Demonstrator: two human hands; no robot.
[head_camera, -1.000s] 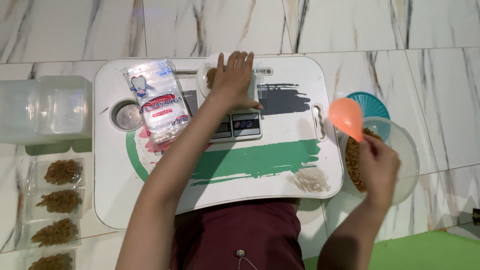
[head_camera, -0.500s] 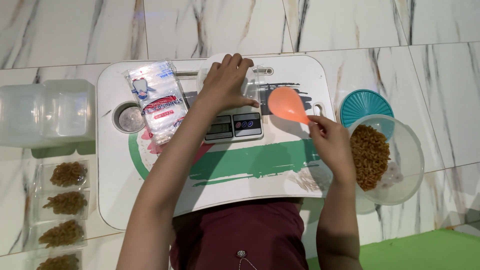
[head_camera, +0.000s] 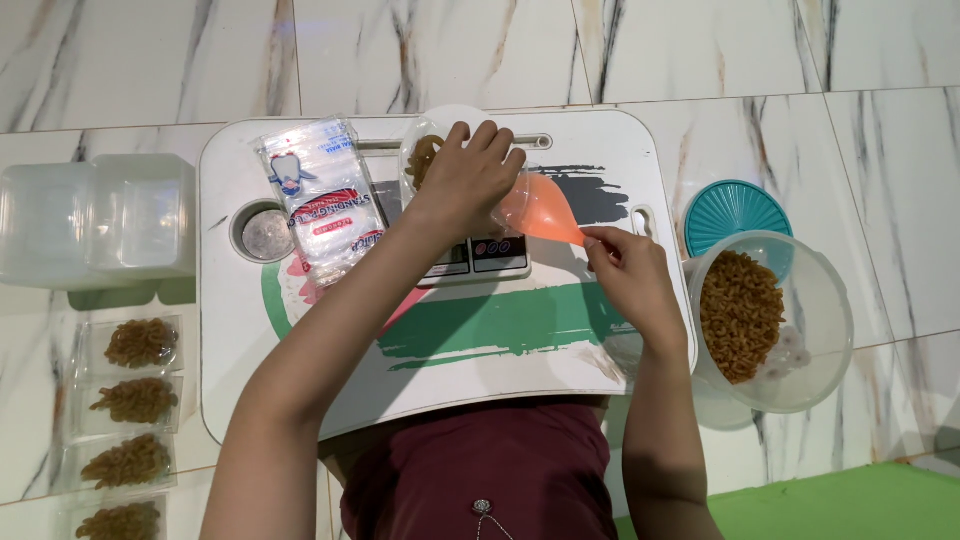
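Holding one orange scoop, beside four pasta bags.

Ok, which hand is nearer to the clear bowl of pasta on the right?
The right hand: it holds the orange scoop just left of the clear bowl. The left hand is farther off, over the scale.

The room was bright, with soft, even light all over. Shadows were faint, just a thin dark edge under the white lap table near the middle of the frame. The clear bowl at the right shone a little. Most things looked sharp. The floor lines bent slightly near the picture's edges.
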